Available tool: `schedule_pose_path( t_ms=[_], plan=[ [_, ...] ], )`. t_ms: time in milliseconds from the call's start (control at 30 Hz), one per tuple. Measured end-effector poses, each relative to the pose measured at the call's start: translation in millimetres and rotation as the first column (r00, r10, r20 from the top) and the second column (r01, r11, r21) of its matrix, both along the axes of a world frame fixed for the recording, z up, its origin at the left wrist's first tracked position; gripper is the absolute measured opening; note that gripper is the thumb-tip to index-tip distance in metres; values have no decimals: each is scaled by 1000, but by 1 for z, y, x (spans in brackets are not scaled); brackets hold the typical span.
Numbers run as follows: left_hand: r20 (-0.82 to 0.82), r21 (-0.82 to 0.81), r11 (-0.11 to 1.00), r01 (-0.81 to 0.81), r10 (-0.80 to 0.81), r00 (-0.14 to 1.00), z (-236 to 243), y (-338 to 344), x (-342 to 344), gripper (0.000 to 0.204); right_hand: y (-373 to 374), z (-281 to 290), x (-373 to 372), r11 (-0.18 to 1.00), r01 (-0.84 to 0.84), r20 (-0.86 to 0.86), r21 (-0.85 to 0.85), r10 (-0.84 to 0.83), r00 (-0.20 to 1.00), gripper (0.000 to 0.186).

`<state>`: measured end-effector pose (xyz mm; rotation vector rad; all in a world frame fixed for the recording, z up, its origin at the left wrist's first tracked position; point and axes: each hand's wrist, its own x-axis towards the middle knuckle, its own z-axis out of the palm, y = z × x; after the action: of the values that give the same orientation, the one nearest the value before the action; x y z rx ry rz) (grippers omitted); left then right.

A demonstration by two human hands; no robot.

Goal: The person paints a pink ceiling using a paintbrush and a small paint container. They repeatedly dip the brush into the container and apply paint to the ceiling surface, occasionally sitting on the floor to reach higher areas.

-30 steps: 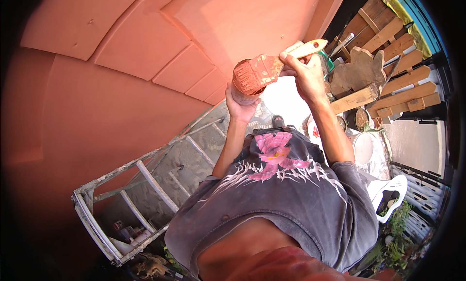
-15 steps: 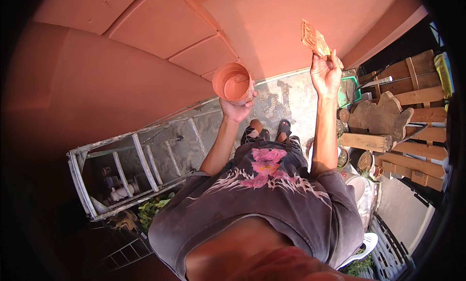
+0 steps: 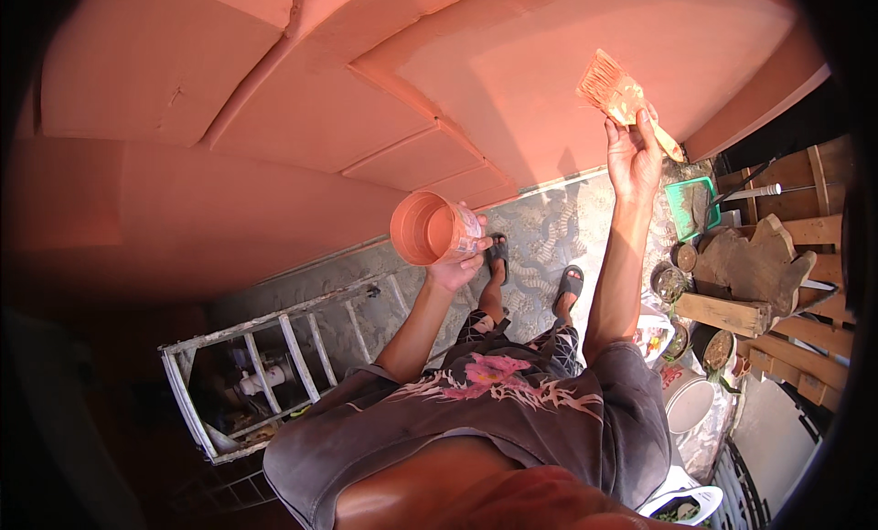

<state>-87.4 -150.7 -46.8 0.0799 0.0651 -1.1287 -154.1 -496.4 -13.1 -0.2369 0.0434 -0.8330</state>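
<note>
In my left hand (image 3: 457, 267) is a round plastic tub (image 3: 427, 226), its inside coated with orange-red paint. The fingers wrap round its side, and its mouth is tilted toward me. Raised at the upper right, my right hand (image 3: 633, 155) grips a wide paintbrush (image 3: 615, 89) by the handle, bristles pointing up and left. Paint covers the bristles and smears the ferrule. Beyond both hands stands a wall (image 3: 585, 36) of the same orange-red, with raised panel lines. The brush looks apart from the wall, over its sunlit part.
A metal ladder (image 3: 291, 342) lies along the wall's foot at left. To the right are a green tray (image 3: 692, 208), a rough wooden slab (image 3: 752, 267), planks (image 3: 722, 312), plant pots (image 3: 718, 349) and a white bucket (image 3: 688, 400). Below me is patterned paving (image 3: 540, 224).
The view has shifted, showing more of my legs and feet. My right hand has turned the brush so its broad face and handle show. The tub now tips more to the left.
</note>
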Motion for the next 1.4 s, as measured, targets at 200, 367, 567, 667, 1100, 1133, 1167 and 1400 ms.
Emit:
schedule_pose_path(
  t_ms=[200,367,567,667,1100,1133,1167,1400],
  plan=[
    [9,137,991,-3,2,1000,-5,41,37,50,59,-3,75,958,105,-96,-268,-135,986,32],
    [29,120,991,-60,57,998,-4,64,57,52,95,21,128,775,210,18,-596,-248,969,25],
    [68,184,982,-45,33,997,-3,67,67,54,89,33,168,551,372,200,-747,-348,916,21],
    [51,165,986,10,-19,999,-6,68,75,52,48,15,162,462,500,189,-732,-568,801,28],
    [22,228,970,86,-94,995,-8,52,70,45,-35,30,143,-139,580,188,-803,-982,24,32],
    [32,242,967,81,-92,995,-8,54,68,45,-6,23,158,-224,550,297,-805,-954,45,29],
    [37,251,965,74,-86,996,-8,52,68,46,26,23,159,-264,490,380,-830,-912,152,22],
    [28,299,953,48,-60,998,-4,55,60,48,41,44,134,298,506,251,-810,-603,757,25]
  ],
)
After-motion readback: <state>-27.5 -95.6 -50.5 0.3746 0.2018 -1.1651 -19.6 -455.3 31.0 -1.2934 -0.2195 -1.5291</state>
